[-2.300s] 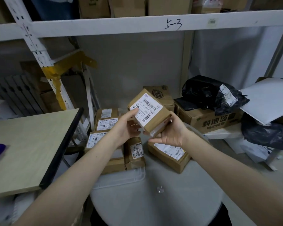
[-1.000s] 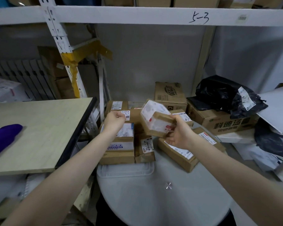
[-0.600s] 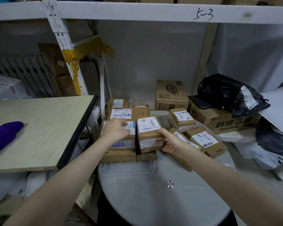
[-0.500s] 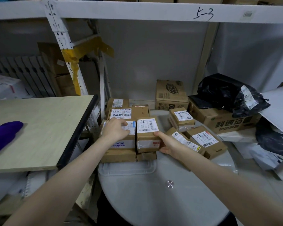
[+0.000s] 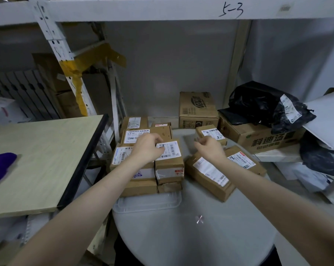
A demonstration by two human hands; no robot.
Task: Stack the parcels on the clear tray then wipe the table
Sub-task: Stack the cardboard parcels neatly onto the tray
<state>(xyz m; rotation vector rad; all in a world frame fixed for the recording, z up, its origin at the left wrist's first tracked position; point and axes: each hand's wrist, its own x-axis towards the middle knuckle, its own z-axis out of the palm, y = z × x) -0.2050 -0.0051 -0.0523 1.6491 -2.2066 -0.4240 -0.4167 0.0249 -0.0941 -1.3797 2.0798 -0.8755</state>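
Note:
A clear tray [image 5: 147, 203] lies on the left part of the round grey table [image 5: 197, 237] and carries several stacked brown parcels. The small labelled parcel [image 5: 169, 162] sits on the stack's right side. My left hand [image 5: 148, 148] rests on the stack, fingertips touching that parcel's label, gripping nothing. My right hand [image 5: 208, 148] hovers over the table to the right, fingers loosely curled and empty. Beneath it lies a long parcel [image 5: 210, 176]; another parcel [image 5: 243, 160] lies right of it and a small parcel [image 5: 210, 134] behind.
A wooden desk [image 5: 37, 162] with a purple cloth [image 5: 0, 167] stands to the left. Behind the table are a cardboard box [image 5: 198, 110], a larger printed box [image 5: 262, 140] under black bags [image 5: 268, 104], and white shelf uprights [image 5: 54, 41].
My right hand set the small parcel on the tray stack, let go and moved right over the table. My left hand slid onto that parcel's label.

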